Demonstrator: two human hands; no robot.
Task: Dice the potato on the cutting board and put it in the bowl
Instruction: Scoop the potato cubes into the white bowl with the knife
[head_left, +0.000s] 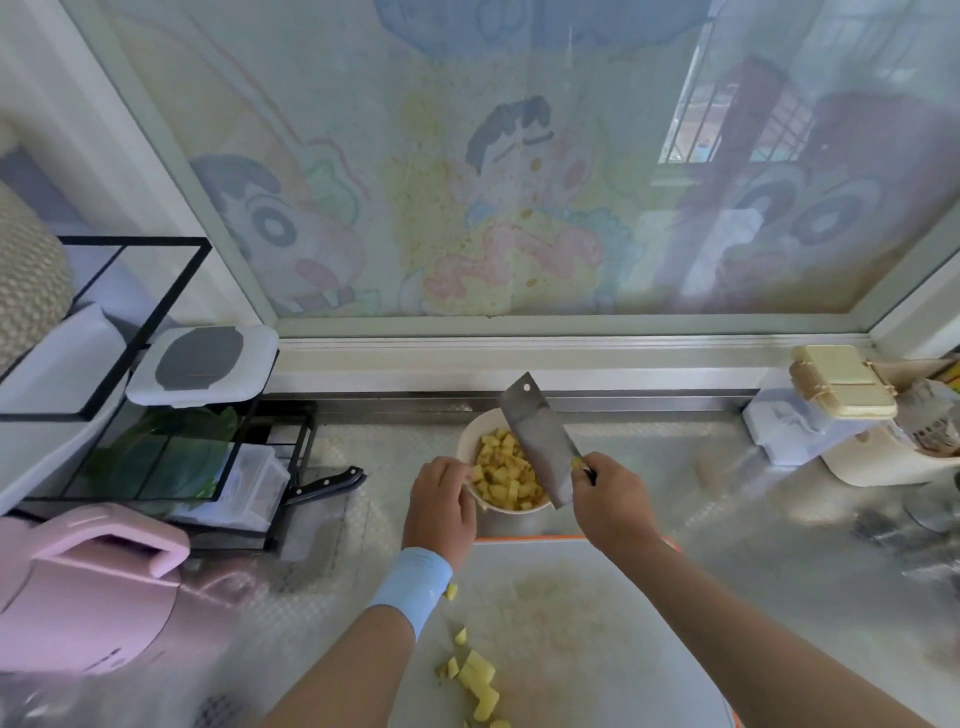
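A cream bowl (511, 518) stands just beyond the cutting board (587, 623) and holds many yellow potato dice (501, 475). My right hand (613, 501) grips the handle of a cleaver (537, 441), whose blade is tilted over the bowl. My left hand (440, 501), with a blue wristband, is at the bowl's left rim, fingers curled toward the dice; whether it holds any is hidden. Several potato pieces (478, 680) lie on the board's near left part.
A black wire rack (156, 415) with a white lidded box (202, 364) and greens stands at left, a black-handled knife (324, 486) beside it. A pink appliance (88, 587) sits near left. Containers (841, 405) crowd the right. A window sill runs behind.
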